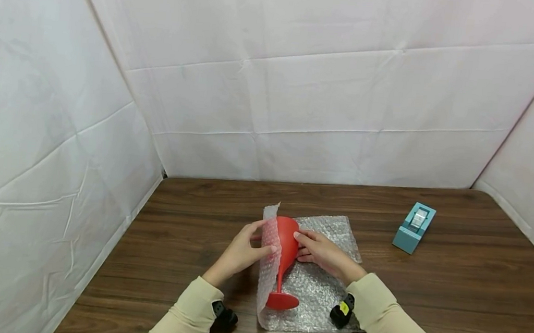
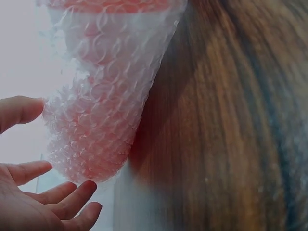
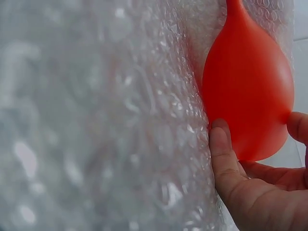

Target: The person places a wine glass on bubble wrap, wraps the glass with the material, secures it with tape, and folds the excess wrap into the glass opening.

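A red goblet (image 1: 286, 246) lies on its side on a sheet of bubble wrap (image 1: 319, 301), its foot toward me. The wrap's left edge is folded up over the goblet's left side. My left hand (image 1: 239, 250) holds that folded edge against the cup, thumb and fingers spread around it; the left wrist view shows red through the bubble wrap (image 2: 96, 110). From the right, my right hand (image 1: 326, 255) grips the goblet's cup near the rim. In the right wrist view, the thumb and fingers stand on either side of the red cup (image 3: 250, 86).
A teal tape dispenser (image 1: 411, 233) stands at the right rear of the dark wooden table (image 1: 186, 233). White cloth walls (image 1: 301, 96) enclose the table at the back and both sides. Black wrist cameras sit at both cuffs.
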`<control>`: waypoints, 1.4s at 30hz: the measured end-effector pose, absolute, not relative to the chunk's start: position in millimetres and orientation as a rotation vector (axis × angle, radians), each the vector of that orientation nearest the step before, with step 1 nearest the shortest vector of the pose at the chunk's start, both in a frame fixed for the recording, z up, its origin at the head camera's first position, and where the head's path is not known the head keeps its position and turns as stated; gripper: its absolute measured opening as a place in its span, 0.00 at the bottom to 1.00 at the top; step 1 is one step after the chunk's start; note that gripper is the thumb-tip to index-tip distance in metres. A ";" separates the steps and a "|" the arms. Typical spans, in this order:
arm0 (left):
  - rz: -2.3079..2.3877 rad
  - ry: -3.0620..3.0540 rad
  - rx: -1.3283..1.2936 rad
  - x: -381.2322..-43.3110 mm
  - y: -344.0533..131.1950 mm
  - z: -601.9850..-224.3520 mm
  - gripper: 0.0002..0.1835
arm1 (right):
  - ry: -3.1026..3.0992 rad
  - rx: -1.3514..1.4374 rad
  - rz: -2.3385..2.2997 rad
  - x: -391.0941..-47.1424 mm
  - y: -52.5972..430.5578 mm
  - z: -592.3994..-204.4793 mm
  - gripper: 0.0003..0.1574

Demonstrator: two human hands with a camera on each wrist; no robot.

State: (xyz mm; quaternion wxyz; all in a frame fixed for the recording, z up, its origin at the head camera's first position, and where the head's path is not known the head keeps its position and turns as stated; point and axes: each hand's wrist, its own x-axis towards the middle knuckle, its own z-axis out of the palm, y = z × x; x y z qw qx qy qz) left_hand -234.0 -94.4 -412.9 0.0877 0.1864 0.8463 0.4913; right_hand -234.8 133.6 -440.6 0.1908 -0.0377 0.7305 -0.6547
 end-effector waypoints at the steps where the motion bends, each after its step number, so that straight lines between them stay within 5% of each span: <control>1: 1.463 2.520 0.558 -234.0 -94.1 -412.8 0.37 | 2.050 -0.107 -1.843 -234.4 133.9 -440.4 0.42; 25: 1.476 2.546 0.630 -232.2 -81.6 -409.5 0.36 | 2.044 -0.051 -1.893 -227.7 141.5 -439.6 0.31; 42: 1.449 2.598 0.647 -230.7 -70.4 -408.9 0.37 | 2.024 -0.028 -1.927 -225.7 146.6 -438.8 0.34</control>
